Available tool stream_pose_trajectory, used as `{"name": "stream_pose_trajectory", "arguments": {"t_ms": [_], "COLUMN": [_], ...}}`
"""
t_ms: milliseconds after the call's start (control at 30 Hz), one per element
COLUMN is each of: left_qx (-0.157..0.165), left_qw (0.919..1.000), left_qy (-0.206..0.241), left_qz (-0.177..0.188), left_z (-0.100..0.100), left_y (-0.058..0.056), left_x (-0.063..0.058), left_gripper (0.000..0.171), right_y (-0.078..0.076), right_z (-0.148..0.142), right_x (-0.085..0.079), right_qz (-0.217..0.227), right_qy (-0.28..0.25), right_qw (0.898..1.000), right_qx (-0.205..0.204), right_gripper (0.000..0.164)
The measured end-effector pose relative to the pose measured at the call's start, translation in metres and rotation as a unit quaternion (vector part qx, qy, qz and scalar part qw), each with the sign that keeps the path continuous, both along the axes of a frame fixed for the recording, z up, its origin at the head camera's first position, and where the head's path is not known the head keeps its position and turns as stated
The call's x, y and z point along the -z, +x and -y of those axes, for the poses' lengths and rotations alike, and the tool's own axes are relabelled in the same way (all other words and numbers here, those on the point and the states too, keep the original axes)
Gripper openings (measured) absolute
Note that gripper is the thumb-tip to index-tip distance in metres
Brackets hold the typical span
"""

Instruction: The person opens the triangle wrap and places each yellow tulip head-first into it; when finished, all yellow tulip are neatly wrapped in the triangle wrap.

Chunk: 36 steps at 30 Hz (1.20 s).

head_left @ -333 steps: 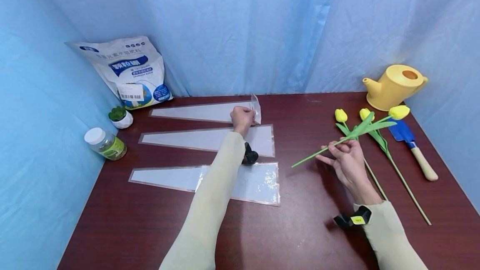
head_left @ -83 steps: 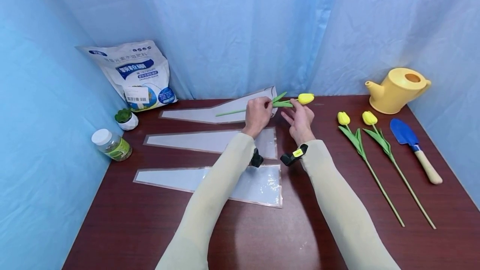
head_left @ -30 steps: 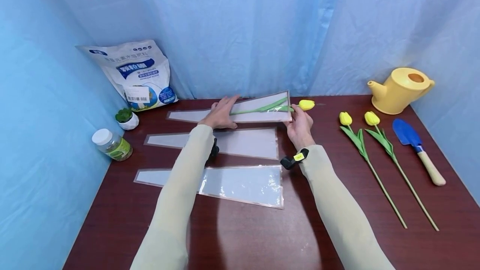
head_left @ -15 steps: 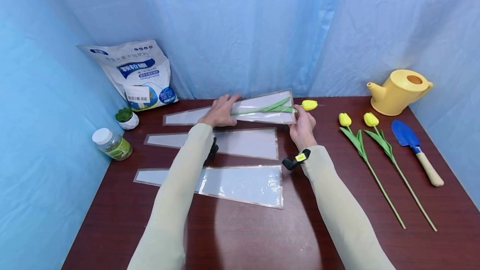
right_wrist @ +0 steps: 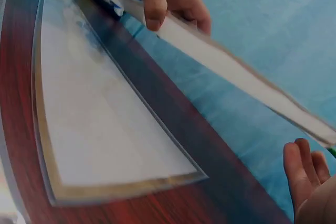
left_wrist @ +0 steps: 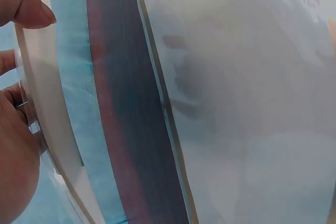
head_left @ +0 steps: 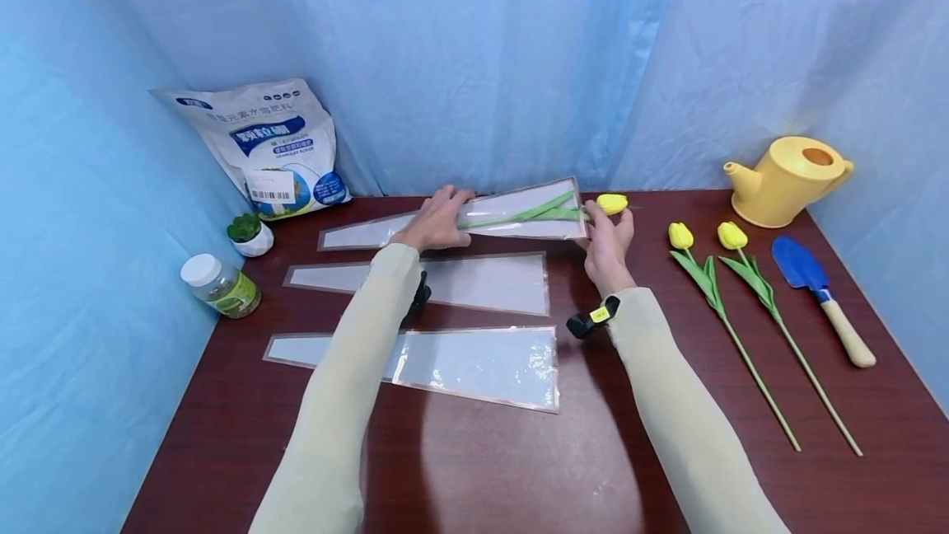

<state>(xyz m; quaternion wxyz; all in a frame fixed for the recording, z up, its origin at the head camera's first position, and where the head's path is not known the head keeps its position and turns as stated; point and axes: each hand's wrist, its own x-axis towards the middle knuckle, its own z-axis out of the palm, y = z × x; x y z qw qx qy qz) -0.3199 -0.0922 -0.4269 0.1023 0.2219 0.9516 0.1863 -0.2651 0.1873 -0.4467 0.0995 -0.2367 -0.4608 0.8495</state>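
A yellow tulip point(head_left: 612, 203) lies with its green leaves and stem inside a clear-fronted, white-backed flower sleeve point(head_left: 348, 234), its bloom sticking out of the wide right end. My left hand point(head_left: 437, 221) grips this sleeve around the middle, the thumb on the near side in the right wrist view, the fingers partly hidden behind. The sleeve point(right_wrist: 236, 74) is raised off the table there. My right hand point(head_left: 610, 245) is at the sleeve's wide end, just below the bloom; its extended fingers point(right_wrist: 292, 169) show apart from the sleeve in the right wrist view.
Two more flower sleeves, a middle one point(head_left: 511, 283) and a front one point(head_left: 474, 365), lie flat nearer the body. Rightward are two tulips point(head_left: 712, 287), a blue trowel point(head_left: 801, 264) and a yellow watering can point(head_left: 778, 184). A fertilizer bag point(head_left: 274, 142), potted succulent point(head_left: 254, 239) and jar point(head_left: 222, 287) stand left.
The tulip, held in the right hand at first, has gone into the far sleeve. My left hand moved from its mouth to its middle. Lately the right hand has loosened and shifted slightly right.
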Motion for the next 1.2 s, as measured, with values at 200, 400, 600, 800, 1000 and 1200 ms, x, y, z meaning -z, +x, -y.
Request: {"name": "stream_pose_trajectory", "arguments": {"t_ms": [200,400,600,800,1000,1200], "left_qx": [-0.012,-0.008,-0.009,-0.008,0.001,-0.001], "left_qw": [0.9999,0.9999,1.0,0.9999,0.9998,0.9998], "left_qy": [0.011,0.007,0.001,0.0,0.004,0.009], "left_qz": [0.005,0.001,-0.002,-0.007,-0.02,-0.02], "left_z": [0.001,0.0,-0.004,-0.006,-0.007,-0.008], "left_y": [0.002,0.004,0.004,0.005,0.004,0.005], "left_x": [0.001,0.004,0.004,0.002,0.004,0.005], "left_gripper": [0.071,0.072,0.073,0.071,0.07,0.069], "right_y": [0.003,0.003,0.003,0.004,0.006,0.007], "right_z": [-0.011,-0.016,-0.014,-0.012,-0.012,-0.014], "right_x": [-0.008,-0.008,-0.003,0.0,0.0,0.002], "right_qz": [-0.003,-0.003,-0.021,-0.037,-0.043,-0.064], "right_qy": [0.009,0.054,0.117,0.174,0.196,0.218], "right_qw": [1.0,0.998,0.993,0.984,0.98,0.974], "right_qx": [0.004,0.007,-0.001,0.005,0.01,-0.009], "right_gripper": [0.017,0.015,0.034,0.019,0.021,0.013]}}
